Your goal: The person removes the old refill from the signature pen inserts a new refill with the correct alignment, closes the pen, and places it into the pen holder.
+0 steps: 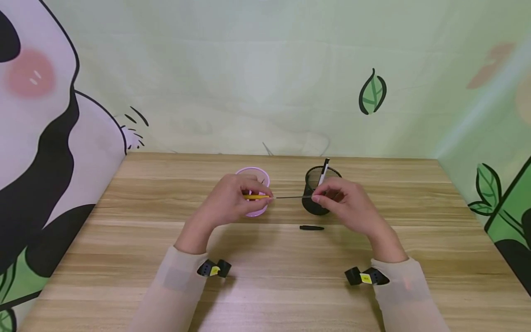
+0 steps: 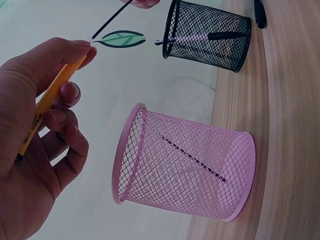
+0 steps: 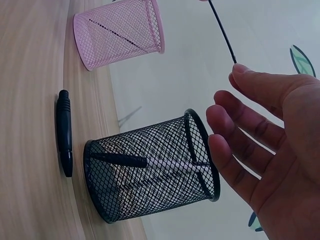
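My left hand (image 1: 234,198) holds a yellow pen barrel (image 2: 52,92) between thumb and fingers, above the pink mesh pen holder (image 2: 185,165). From the other side, my right hand (image 1: 348,203) pinches a thin dark pen refill (image 3: 222,32) between thumb and index finger, the other fingers loosely bent. The refill stretches level between the hands, its far end right at my left fingertips. Just below and behind my right hand stands the black mesh pen holder (image 3: 150,170), with a black-and-white pen (image 3: 175,165) leaning in it. Inside the pink holder lies a thin dark stick (image 2: 192,157).
A short black pen (image 1: 312,228) lies on the wooden table (image 1: 274,286) in front of the black holder. Behind the table hangs a pale green backdrop (image 1: 249,92) with a printed panda and leaves.
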